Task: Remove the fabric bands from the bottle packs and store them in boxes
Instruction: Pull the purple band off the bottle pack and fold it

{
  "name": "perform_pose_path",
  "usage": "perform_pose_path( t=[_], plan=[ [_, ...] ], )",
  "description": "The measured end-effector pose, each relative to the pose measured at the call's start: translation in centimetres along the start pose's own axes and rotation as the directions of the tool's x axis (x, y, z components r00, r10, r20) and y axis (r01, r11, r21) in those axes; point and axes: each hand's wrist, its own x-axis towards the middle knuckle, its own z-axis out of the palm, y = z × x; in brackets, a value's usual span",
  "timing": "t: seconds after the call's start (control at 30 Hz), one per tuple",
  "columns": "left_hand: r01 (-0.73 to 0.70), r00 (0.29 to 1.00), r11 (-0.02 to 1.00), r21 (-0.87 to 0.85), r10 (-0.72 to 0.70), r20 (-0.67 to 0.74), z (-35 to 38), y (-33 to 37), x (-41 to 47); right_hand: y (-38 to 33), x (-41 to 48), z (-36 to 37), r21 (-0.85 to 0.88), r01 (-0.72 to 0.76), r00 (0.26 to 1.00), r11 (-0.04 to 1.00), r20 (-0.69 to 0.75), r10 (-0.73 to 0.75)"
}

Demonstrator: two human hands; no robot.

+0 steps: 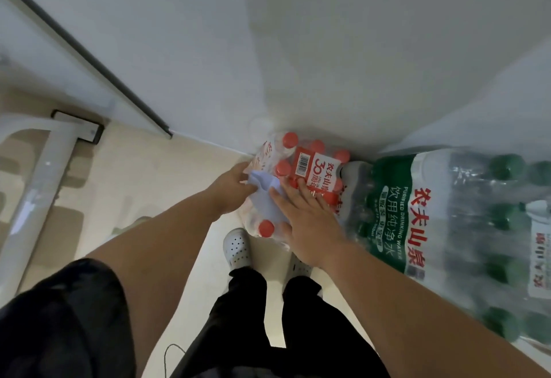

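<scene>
1. Our left hand (pixel 231 188) is closed on the near-left edge of the pale lilac fabric band (pixel 265 199), fingers pinching a fold of it at about nine o'clock on the pack. We judge this the pulling hand — it should draw the cloth up and toward us, not sideways, so the pack does not tip.

2. Our right hand (pixel 307 219) lies flat and spread, gripping nothing; its fingertips rest on the band's right edge and on the red label (pixel 316 173), the palm pressing the pack down. We would keep that weight steady while the left hand peels.

3. The band lies across the top of the red-capped bottle pack (pixel 286 187), which stands on the floor (pixel 167 187) in the corner at twelve o'clock from our feet. Whether the band runs under the pack or only drapes over it, we cannot tell.

4. Just beside it, at three o'clock, is the larger green-capped pack (pixel 465 228), touching or nearly touching the red one. There is little room on that side, so we would work the band free toward nine o'clock.

5. The shrink film is slick and the caps are raised — the cloth could snag on a cap, so we should lift before sliding.

6. No box is in view; storing comes later.
</scene>
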Motion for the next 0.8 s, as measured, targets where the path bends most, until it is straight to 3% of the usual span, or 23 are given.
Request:
perform_pose_path(
  t=[0.07,0.2,0.33,0.5,0.8],
  plan=[
    [0.040,0.999,0.994,-0.100,-0.043,-0.033,0.1,-0.3,0.2,0.2,-0.1,0.1,0.013,0.003,1.000,1.000,0.003,-0.003],
    [0.045,0.993,0.990,-0.137,-0.059,-0.105,-0.2,-0.7,-0.5,0.3,0.1,0.3,0.028,0.003,1.000,1.000,0.005,-0.003],
    [-0.001,0.979,0.992,-0.123,-0.024,-0.201,-1.0,-0.5,-2.5,-0.2,0.1,-0.4,0.065,-0.005,0.999,0.998,0.037,0.002],
    [-0.097,0.970,0.994,-0.040,0.085,-0.227,-1.5,0.3,-6.9,-1.7,-1.3,-2.2,0.141,-0.088,0.995,0.986,0.058,0.081],
    [-0.286,0.944,0.951,0.121,0.301,-0.135,-0.5,4.7,-15.0,-3.9,-9.4,-7.2,0.444,0.045,0.964,0.895,-0.255,0.078]
  ],
)
